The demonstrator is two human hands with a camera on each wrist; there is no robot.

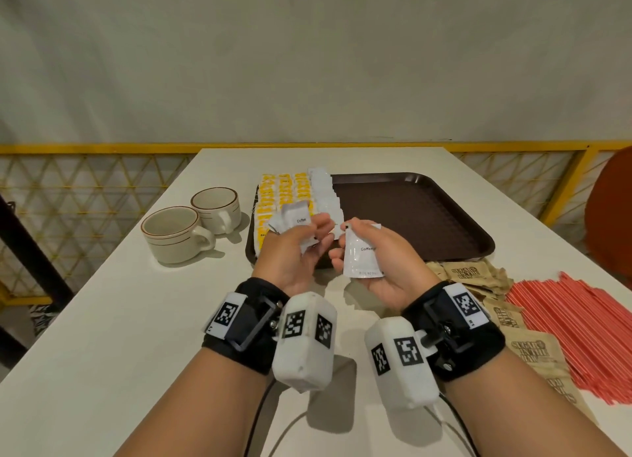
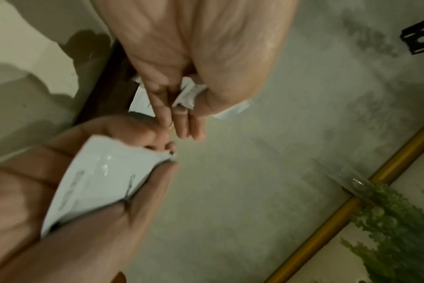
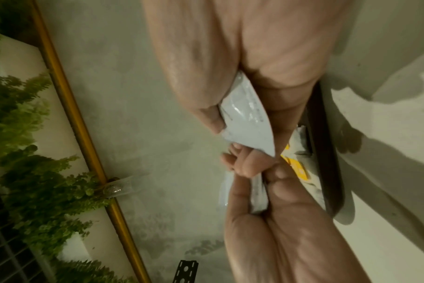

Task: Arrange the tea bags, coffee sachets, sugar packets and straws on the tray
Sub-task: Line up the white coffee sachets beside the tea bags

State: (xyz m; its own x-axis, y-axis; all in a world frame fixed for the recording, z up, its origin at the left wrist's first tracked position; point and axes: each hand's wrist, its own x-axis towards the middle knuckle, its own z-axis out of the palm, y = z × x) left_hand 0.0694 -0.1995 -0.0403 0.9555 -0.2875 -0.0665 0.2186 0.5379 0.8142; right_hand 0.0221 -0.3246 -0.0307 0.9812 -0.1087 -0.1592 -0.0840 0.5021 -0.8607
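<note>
Both hands hover over the near edge of the brown tray (image 1: 427, 213). My left hand (image 1: 313, 239) grips a bunch of several white coffee sachets (image 1: 297, 222), also seen as crumpled white sachets (image 2: 188, 94) in the left wrist view. A single white coffee sachet (image 1: 362, 256) lies in my right hand (image 1: 343, 248), pinched between thumb and fingers; the same sachet (image 3: 251, 122) shows in the right wrist view. Yellow tea bags (image 1: 282, 191) fill the tray's left side in rows, with a row of white sachets (image 1: 326, 195) beside them. Brown sugar packets (image 1: 477, 275) and red straws (image 1: 581, 323) lie on the table at the right.
Two beige cups (image 1: 172, 232) (image 1: 219, 205) stand left of the tray on the white table (image 1: 119, 319). The tray's right part is bare. A yellow railing (image 1: 102, 148) runs behind the table, and a red chair (image 1: 612, 217) is at the right edge.
</note>
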